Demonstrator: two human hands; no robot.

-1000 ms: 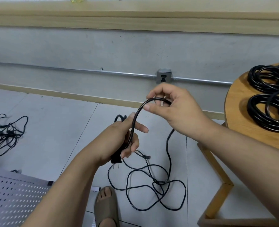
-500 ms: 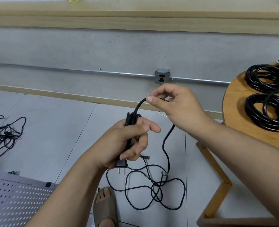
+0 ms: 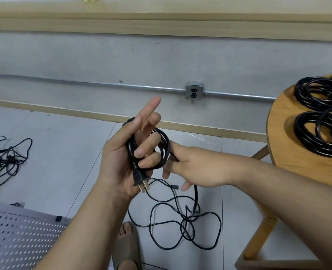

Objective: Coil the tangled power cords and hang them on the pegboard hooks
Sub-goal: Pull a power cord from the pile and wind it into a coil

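Note:
My left hand [image 3: 122, 156] holds a small coil of black power cord [image 3: 162, 145] in its palm, lower fingers curled round the loops, index finger pointing up. The cord's plug [image 3: 140, 179] hangs below that palm, prongs down. My right hand [image 3: 192, 166] grips the same cord just right of the coil, and the cord runs down from it to loose tangled loops [image 3: 184, 225] on the floor. A grey pegboard [image 3: 19, 236] lies at the bottom left.
Two coiled black cords [image 3: 321, 131] lie on a round wooden table [image 3: 286, 137] at the right. Another tangled cord pile [image 3: 3, 162] sits on the floor at the left. A wall outlet box [image 3: 194, 90] is ahead. My sandalled foot [image 3: 127, 244] is below.
My right hand came down from above the left hand to its right side, laying another loop on the coil. My left hand's index finger has straightened upward.

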